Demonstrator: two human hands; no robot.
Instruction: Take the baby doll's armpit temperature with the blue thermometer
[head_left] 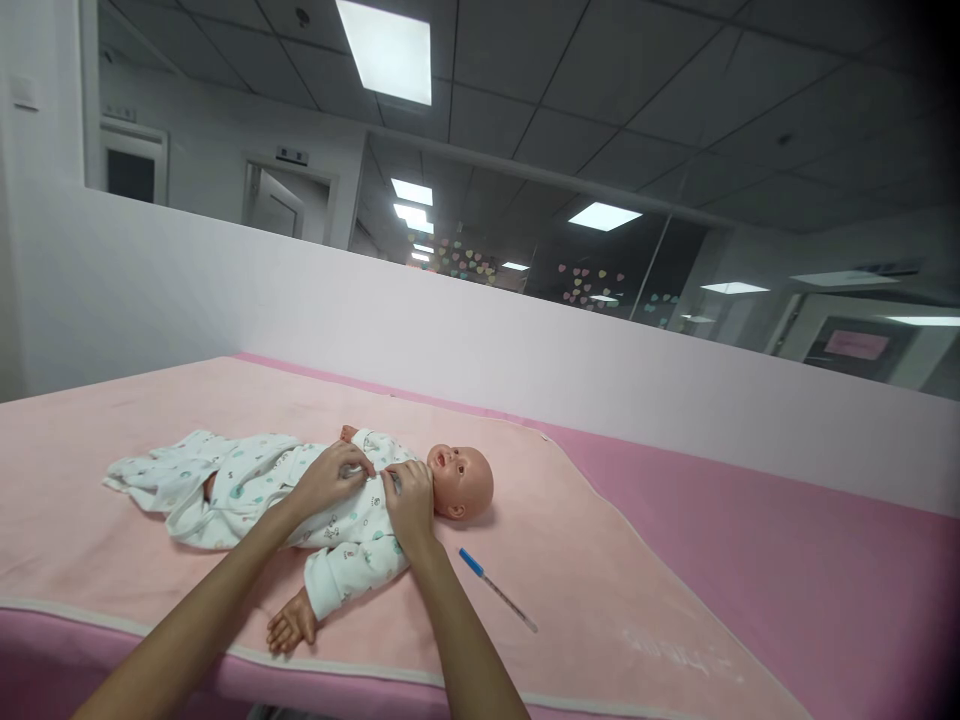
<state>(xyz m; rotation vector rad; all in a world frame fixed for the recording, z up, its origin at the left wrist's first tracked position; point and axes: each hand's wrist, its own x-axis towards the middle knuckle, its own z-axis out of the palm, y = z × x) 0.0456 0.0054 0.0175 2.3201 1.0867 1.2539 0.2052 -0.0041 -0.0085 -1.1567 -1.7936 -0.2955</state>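
Observation:
A baby doll (459,482) lies on its back on a light pink blanket (585,560), head to the right. It wears a white patterned romper (255,480). My left hand (330,478) rests on the doll's chest, fingers pinched on the romper fabric. Close beside it, my right hand (409,505) grips the romper near the collar, just below the doll's chin. The doll's bare hand (291,628) sticks out toward the front edge.
A thin thermometer with a blue cap (496,589) lies on the blanket right of my right forearm. The darker pink mattress (810,580) extends to the right. A white partition wall (525,350) runs along the far side.

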